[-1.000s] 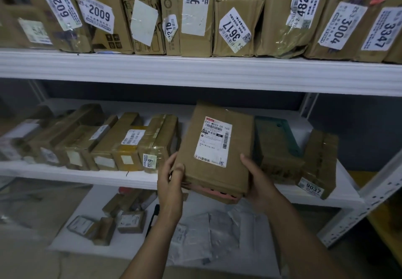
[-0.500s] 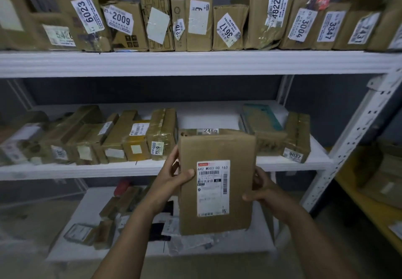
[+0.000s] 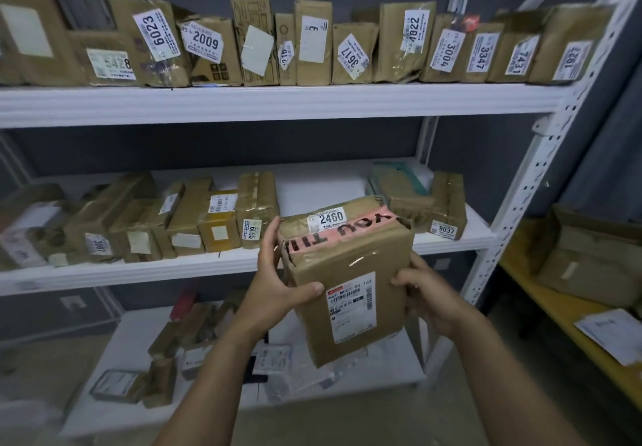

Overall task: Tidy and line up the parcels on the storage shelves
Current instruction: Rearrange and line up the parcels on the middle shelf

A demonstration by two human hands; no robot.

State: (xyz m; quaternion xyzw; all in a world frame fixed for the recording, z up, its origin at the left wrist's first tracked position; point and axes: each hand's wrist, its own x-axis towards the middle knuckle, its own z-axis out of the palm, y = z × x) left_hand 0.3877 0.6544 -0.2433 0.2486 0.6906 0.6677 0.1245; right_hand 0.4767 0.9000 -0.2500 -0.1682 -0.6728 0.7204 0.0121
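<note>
Out front of the middle shelf (image 3: 173,272), the parcel (image 3: 347,282) hangs clear of the board. The left hand (image 3: 278,292) grips its nine o'clock edge, thumb across the face, and the right hand (image 3: 430,299) curls round the three o'clock edge. It's tipped now, pink tape (image 3: 347,237) and 2460 label (image 3: 331,218) facing up; half a second ago only a sliver showed. Number found, so it likely goes back label-out into the gap (image 3: 323,185) at twelve o'clock.

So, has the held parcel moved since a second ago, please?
Yes: the parcel has come off the middle shelf, out and down toward the person.
</note>
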